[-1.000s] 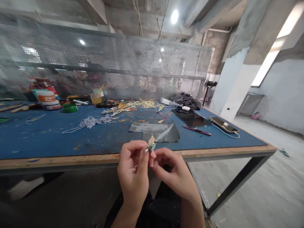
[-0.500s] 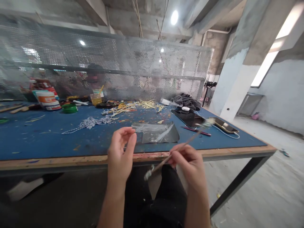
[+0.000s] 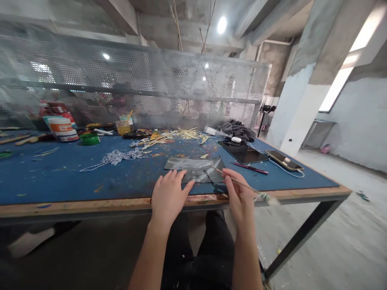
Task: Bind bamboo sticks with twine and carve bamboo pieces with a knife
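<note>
A dark grey sheet [image 3: 199, 174] with whitish fibres or streaks on it lies near the table's front edge. My left hand [image 3: 169, 195] rests palm down at the sheet's near left corner, its fingers stretched out. Between the thumb and fingers of my right hand [image 3: 240, 193] is a thin stick [image 3: 245, 185], held at a slant. Its far tip reaches over the sheet's right part, while its near end, wrapped with pale greenish cord, points right past the hand. Whether the tip touches the sheet I cannot tell.
On the blue table [image 3: 60, 177] lie a dark red pen [image 3: 249, 168], a tablet [image 3: 242, 151], a charging phone [image 3: 284, 160] and a heap of twisted cord [image 3: 116, 157]. Straw scraps [image 3: 190, 135] and paint jars [image 3: 63, 129] stand farther back, before a perforated metal screen [image 3: 157, 80].
My left hand has come down onto the sheet's corner and flattened. My right hand has turned the stick, so its cord-wrapped end now points right and its other tip is over the sheet.
</note>
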`<state>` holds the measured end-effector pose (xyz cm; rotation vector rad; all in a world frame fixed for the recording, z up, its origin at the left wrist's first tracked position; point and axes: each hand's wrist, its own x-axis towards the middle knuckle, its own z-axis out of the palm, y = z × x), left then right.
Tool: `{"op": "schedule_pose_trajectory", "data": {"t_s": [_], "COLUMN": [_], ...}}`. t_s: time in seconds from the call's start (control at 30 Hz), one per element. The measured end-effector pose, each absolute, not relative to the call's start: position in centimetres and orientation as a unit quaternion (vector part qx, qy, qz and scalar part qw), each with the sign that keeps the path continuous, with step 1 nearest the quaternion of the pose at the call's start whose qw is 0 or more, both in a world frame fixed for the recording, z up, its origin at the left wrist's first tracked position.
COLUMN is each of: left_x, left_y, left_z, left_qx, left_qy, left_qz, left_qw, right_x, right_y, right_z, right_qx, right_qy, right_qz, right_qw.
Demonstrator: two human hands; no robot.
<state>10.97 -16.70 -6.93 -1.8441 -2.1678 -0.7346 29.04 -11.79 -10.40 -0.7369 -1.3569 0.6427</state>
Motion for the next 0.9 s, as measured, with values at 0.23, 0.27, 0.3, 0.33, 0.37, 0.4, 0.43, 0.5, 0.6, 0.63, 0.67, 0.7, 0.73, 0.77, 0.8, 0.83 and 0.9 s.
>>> {"op": "schedule_pose_trajectory", "data": {"t_s": [0.23,0.27,0.3,0.33,0.37,0.4,0.43,0.5,0.6,0.63,0.67,0.7,0.73,0.77,0.8,0.83,0.9], "left_x": [12.1,12.4,12.8,13.0,13.3,13.4,13.5,13.5,13.5,13.5,13.6,13.7,13.9,14.0,14.2,14.3,14.5], "left_y": [-13.9,-13.4,-13.0,-12.6,-12.3,-12.1,-12.0,-11.9,-12.1,-12.2,-12.3,-12.5,-12.6,-12.7,-12.8,-12.9,-13.0], "left_z": [-5.4,-5.2,-5.0,-4.9,-4.8,-4.7,-4.7,-4.8,-5.0,-5.1,-5.2,-5.3,-5.5,-5.6,-5.7,-5.8,-5.9], "left_qx": [-0.632,-0.630,-0.629,-0.631,-0.634,-0.639,-0.644,-0.653,-0.666,-0.671,-0.676,-0.681,-0.687,-0.692,-0.696,-0.701,-0.706], "left_qy": [-0.741,-0.741,-0.740,-0.737,-0.732,-0.726,-0.720,-0.710,-0.697,-0.693,-0.689,-0.685,-0.681,-0.678,-0.674,-0.671,-0.667], "left_qz": [-0.225,-0.230,-0.236,-0.243,-0.249,-0.254,-0.257,-0.263,-0.266,-0.265,-0.262,-0.257,-0.253,-0.248,-0.243,-0.239,-0.233], "left_qw": [0.041,0.032,0.025,0.017,0.010,0.003,-0.002,-0.006,0.000,0.004,0.009,0.015,0.022,0.030,0.038,0.045,0.053], "right_x": [30.3,30.7,31.1,31.5,31.9,32.2,32.5,32.9,32.6,32.3,31.9,31.4,30.9,30.3,29.8,29.4,28.9], "right_y": [-12.6,-12.7,-12.7,-12.7,-12.7,-12.6,-12.6,-12.4,-11.7,-11.3,-10.8,-10.3,-9.7,-9.2,-8.7,-8.3,-7.8], "right_z": [-9.3,-9.1,-9.0,-8.9,-8.9,-8.9,-9.0,-9.2,-9.2,-9.1,-9.0,-8.8,-8.5,-8.3,-8.2,-8.0,-7.9], "right_qx": [-0.275,-0.259,-0.246,-0.234,-0.223,-0.214,-0.207,-0.212,-0.309,-0.358,-0.404,-0.439,-0.460,-0.475,-0.487,-0.500,-0.520], "right_qy": [-0.359,-0.336,-0.320,-0.309,-0.299,-0.290,-0.282,-0.280,-0.360,-0.402,-0.443,-0.479,-0.505,-0.525,-0.538,-0.549,-0.565], "right_qz": [0.344,0.363,0.378,0.386,0.392,0.397,0.404,0.398,0.293,0.249,0.214,0.197,0.196,0.202,0.206,0.207,0.202], "right_qw": [0.823,0.829,0.833,0.837,0.841,0.844,0.845,0.848,0.830,0.805,0.771,0.734,0.703,0.677,0.656,0.637,0.608]}}
